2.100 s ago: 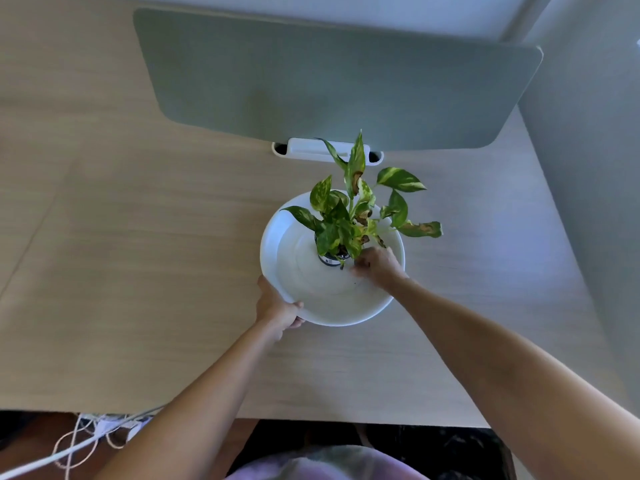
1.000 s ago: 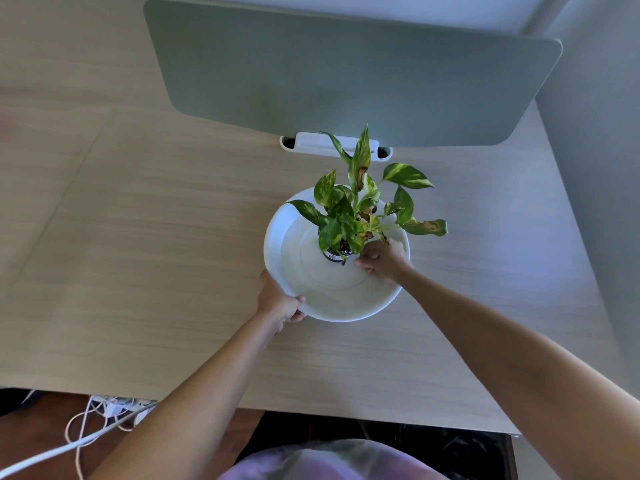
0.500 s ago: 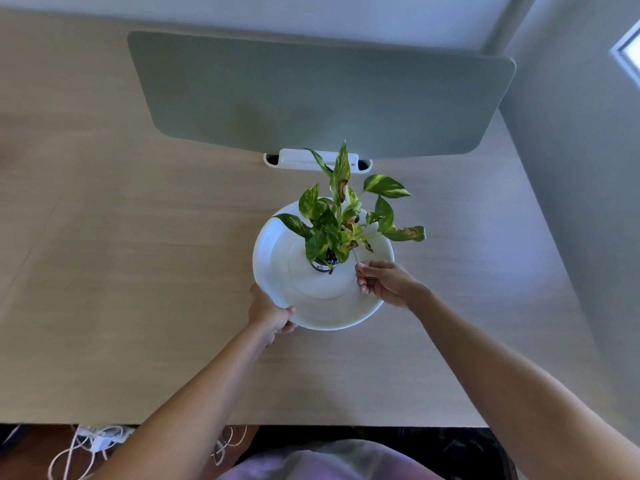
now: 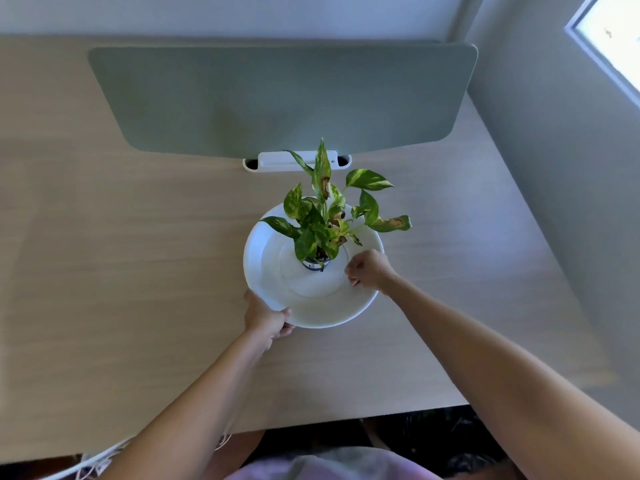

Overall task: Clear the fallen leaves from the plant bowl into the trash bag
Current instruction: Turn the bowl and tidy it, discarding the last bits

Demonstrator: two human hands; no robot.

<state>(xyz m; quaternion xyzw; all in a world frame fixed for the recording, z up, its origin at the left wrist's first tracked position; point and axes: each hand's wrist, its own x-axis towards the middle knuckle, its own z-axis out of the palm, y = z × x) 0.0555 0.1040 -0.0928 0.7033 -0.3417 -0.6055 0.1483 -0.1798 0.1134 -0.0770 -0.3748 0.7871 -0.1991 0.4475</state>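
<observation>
A white plant bowl (image 4: 277, 292) stands on the wooden desk (image 4: 138, 271). In its middle grows a small green-and-yellow plant (image 4: 329, 216) in a dark pot (image 4: 313, 264), some leaves brown at the edges. My left hand (image 4: 265, 318) grips the bowl's near-left rim. My right hand (image 4: 369, 271) hovers over the bowl's right side, just right of the pot, with its fingers curled closed. Whether a leaf is pinched in it is hidden. No trash bag is in view.
A grey-green divider panel (image 4: 284, 98) on a white clamp (image 4: 298, 161) stands behind the bowl. A grey wall (image 4: 554, 168) closes the right side. White cables (image 4: 93, 459) hang below the desk's front edge at the left.
My right hand has drawn back from the plant's base toward the bowl's right side, and its fingers have curled closed. My left hand has stayed on the rim.
</observation>
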